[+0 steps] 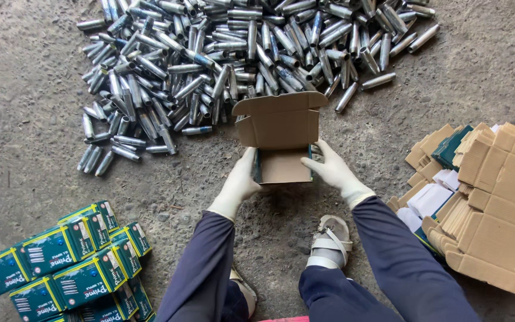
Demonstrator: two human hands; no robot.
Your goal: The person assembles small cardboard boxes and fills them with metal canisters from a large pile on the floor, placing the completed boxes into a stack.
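A sandalled foot (pixel 329 241) rests on the concrete floor (pixel 25 131), just below the right hand (pixel 334 170). Both hands wear pale gloves. The left hand (pixel 241 180) grips the left wall of a small open box (pixel 281 156), the right hand clamps its right wall, so the box sits between them with its lid flap standing up on the far side. Left of and nearer than the left hand lies a stack of closed green boxes (pixel 70 265). Right of the right hand lies a heap of flat box blanks (pixel 478 203). Beyond the box spreads a pile of metal tubes (pixel 222 53).
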